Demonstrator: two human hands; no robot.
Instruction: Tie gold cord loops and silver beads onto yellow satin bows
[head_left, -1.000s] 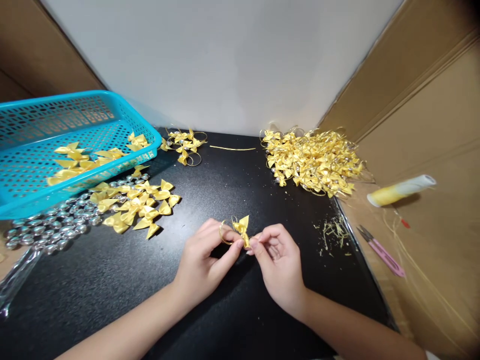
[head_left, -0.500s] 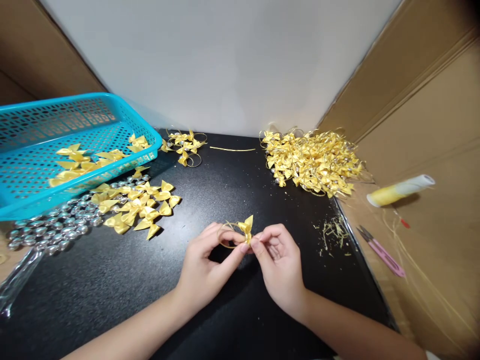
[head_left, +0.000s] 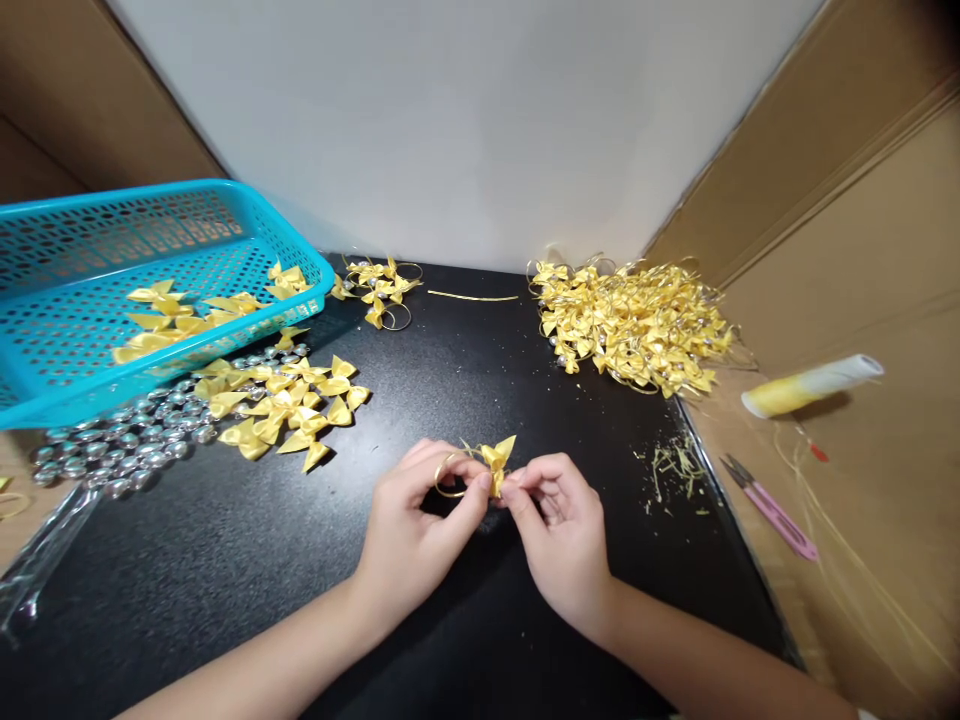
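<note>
A yellow ribbon bow (head_left: 499, 457) with a loop of gold cord (head_left: 442, 480) is held up at the front middle of the black table. My left hand (head_left: 424, 510) pinches the bow between thumb and fingers, and the cord loop curves over those fingers. Close against it, my right hand (head_left: 562, 530) has thumb and forefinger pressed together at the bow's right side. What exactly lies between the right fingertips, bow or cord end, is hidden.
Left: a blue basket (head_left: 247, 215) with bows, loose bows (head_left: 300, 400), silver beads (head_left: 127, 440). Back: corded bows (head_left: 379, 290), a cord piece (head_left: 472, 296). Right: a large bow pile (head_left: 630, 325), cord scraps (head_left: 675, 468), pink-handled snips (head_left: 780, 520), a thread spool (head_left: 814, 385).
The view has shifted slightly, so the surroundings sit a little differently in it. The bow and cord loop have turned a little between my fingers; both hands keep their pinch.
</note>
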